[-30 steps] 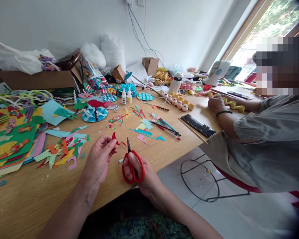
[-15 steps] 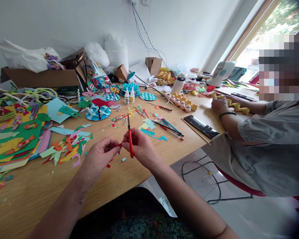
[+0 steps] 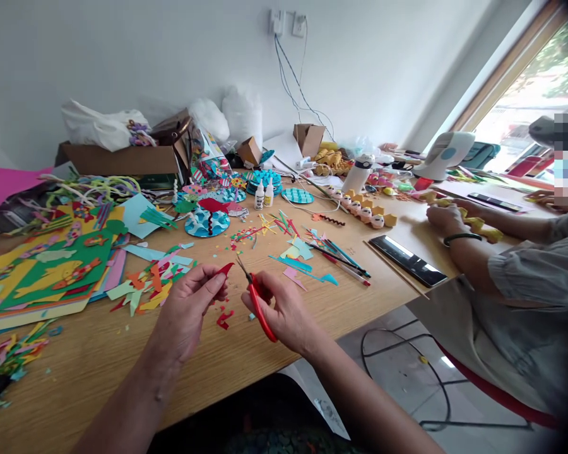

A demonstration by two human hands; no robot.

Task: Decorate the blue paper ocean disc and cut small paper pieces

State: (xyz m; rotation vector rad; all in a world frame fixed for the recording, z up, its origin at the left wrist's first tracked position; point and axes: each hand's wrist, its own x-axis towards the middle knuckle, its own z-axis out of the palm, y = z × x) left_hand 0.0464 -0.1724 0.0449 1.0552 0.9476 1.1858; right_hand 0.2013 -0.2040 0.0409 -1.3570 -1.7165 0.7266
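Pinched between thumb and fingers of my left hand [image 3: 194, 302] is a small pointed piece of red paper [image 3: 226, 269]. My right hand [image 3: 284, 309] grips red-handled scissors [image 3: 261, 310], whose blades point up and left, close beside the red paper. On the table under my hands lie red paper scraps [image 3: 224, 319]. A pile of coloured paper offcuts [image 3: 144, 287] spreads to the left of my left hand.
Stacked craft paper [image 3: 52, 271] covers the left side. Two glue bottles [image 3: 259, 195] stand behind, near a blue decorated disc [image 3: 207, 224]. Pencils [image 3: 343, 258], a phone [image 3: 407, 260] and an egg-carton strip [image 3: 364, 211] lie right. A co-worker's hand [image 3: 447, 221] holds yellow carton.
The scissors have tilted leftward and stand apart from my left hand. The red paper now points up in my left fingers. My view has shifted left.
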